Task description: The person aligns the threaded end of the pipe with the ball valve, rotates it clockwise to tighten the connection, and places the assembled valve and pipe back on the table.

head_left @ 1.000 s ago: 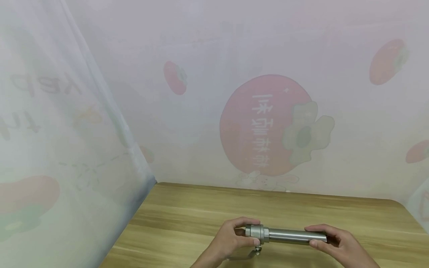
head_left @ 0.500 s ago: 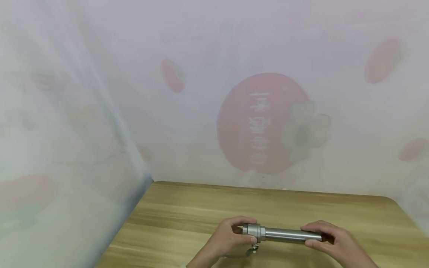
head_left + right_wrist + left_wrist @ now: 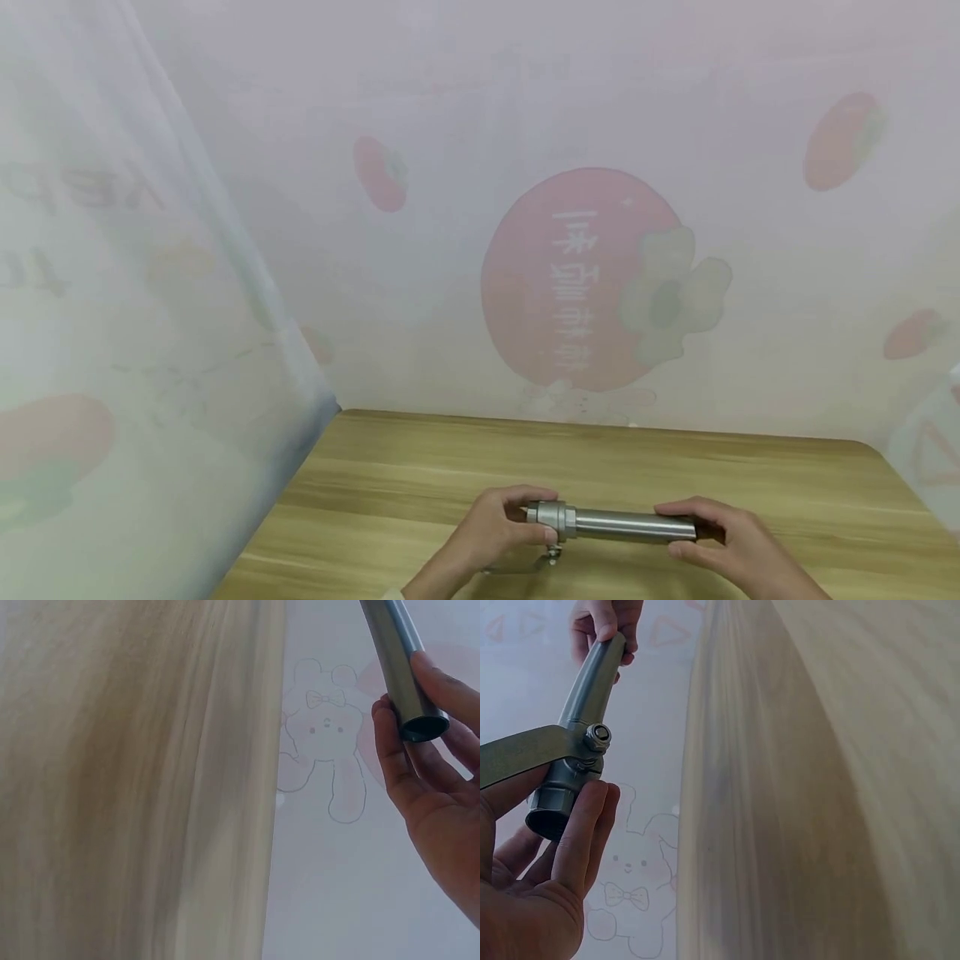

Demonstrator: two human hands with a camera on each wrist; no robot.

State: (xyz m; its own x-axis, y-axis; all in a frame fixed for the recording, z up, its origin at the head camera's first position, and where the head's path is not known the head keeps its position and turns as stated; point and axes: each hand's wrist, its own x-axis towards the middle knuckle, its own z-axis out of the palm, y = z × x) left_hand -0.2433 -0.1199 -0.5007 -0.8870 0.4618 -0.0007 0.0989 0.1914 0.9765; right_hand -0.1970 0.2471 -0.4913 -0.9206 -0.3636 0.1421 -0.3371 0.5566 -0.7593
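A metal ball valve and a steel pipe are joined end to end, lying roughly level across the head view. My left hand grips the valve body between thumb and fingers. The flat lever handle sticks out to the side in the left wrist view, with a nut on its stem. My right hand holds the far end of the pipe, thumb on the near side and fingers on the far side. In the right wrist view the pipe's open end faces the palm.
Beneath both hands is a wood-grain table with rounded far corners. Pale cloth printed with red fruit and lettering hangs behind it, and another cloth panel hangs along the left side.
Both hands, with the valve and pipe between them, have shifted slightly left in the head view; the backdrop has shifted left too. The grips look the same.
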